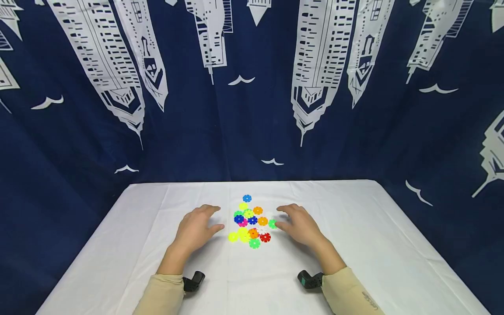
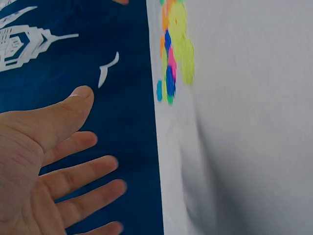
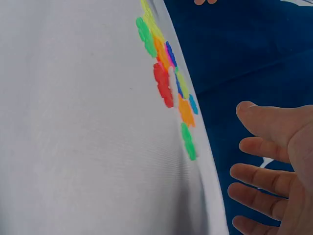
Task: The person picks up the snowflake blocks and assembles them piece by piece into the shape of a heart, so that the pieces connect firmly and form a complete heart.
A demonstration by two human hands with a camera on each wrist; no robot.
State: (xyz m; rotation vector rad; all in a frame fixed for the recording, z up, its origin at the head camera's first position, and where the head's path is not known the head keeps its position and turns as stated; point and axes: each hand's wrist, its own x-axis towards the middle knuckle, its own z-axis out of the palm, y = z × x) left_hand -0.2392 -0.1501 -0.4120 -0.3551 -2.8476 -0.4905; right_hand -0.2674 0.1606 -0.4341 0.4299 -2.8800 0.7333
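Several small, flat, notched plastic discs lie in a loose cluster on the white table, some overlapping. Among them are a light blue disc (image 1: 246, 198) at the far end, a red disc (image 1: 265, 237) at the near right and a green disc (image 1: 254, 243) nearest me. My left hand (image 1: 198, 228) hovers left of the cluster, fingers spread and relaxed, holding nothing. To the right, my right hand (image 1: 301, 225) mirrors it, its thumb close to another green disc (image 1: 273, 224). Both wrist views show the palms bare and the fingers apart.
A white cloth (image 1: 228, 280) with light creases covers the table. Behind it hangs a dark blue curtain (image 1: 220, 131) printed with white buildings and birds. Black wrist cameras (image 1: 194, 282) are strapped at the beige sleeves (image 1: 159, 295).
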